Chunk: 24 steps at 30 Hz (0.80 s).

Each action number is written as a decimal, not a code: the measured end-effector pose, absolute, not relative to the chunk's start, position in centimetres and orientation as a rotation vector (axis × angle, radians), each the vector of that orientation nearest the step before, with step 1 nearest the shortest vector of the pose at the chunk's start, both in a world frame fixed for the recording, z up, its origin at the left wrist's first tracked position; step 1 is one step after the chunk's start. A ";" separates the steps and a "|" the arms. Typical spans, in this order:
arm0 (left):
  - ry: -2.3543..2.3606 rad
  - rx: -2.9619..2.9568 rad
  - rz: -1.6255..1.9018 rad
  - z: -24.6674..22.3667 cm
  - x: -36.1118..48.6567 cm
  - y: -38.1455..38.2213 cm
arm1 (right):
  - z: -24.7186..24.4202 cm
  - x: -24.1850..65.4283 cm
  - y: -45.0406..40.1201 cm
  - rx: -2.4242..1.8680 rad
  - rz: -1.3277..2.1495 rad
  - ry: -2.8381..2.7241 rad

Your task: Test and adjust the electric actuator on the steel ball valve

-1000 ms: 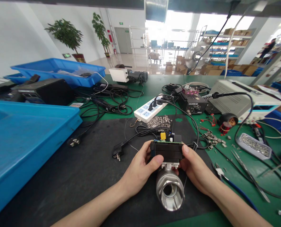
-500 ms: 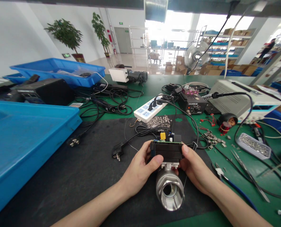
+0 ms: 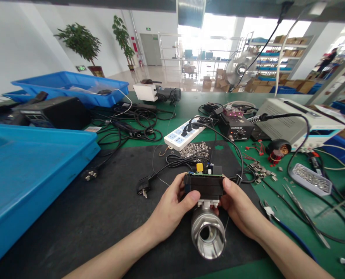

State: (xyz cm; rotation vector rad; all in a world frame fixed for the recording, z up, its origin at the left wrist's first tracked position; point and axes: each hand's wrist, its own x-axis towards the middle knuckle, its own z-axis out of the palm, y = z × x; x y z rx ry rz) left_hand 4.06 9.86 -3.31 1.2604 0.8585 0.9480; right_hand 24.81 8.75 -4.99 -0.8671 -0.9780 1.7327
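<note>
A black housing (image 3: 206, 185) with a green circuit board and a yellow part on top sits above a silver metal valve body (image 3: 209, 234), whose round opening faces me. My left hand (image 3: 172, 209) grips the housing's left side, thumb across its front face. On the right side, my right hand (image 3: 239, 207) holds the same housing, thumb at its upper corner and fingers curled underneath, partly hidden. Both are over the black mat (image 3: 108, 228). Left of the housing lies a black power plug (image 3: 144, 186), and behind it is a pile of small metal rings (image 3: 195, 150).
Blue trays (image 3: 38, 166) stand at left. A white power strip (image 3: 184, 133), a soldering station (image 3: 238, 130) and a beige instrument (image 3: 297, 120) are further back. Tweezers (image 3: 306, 215), pliers (image 3: 269, 212) and a tray of small metal parts (image 3: 312, 179) lie at right.
</note>
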 end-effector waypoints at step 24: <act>0.858 1.241 0.943 -3.4 4.1 9.8 | -5.1 24.9 8.7 -0.872 1.732 -0.967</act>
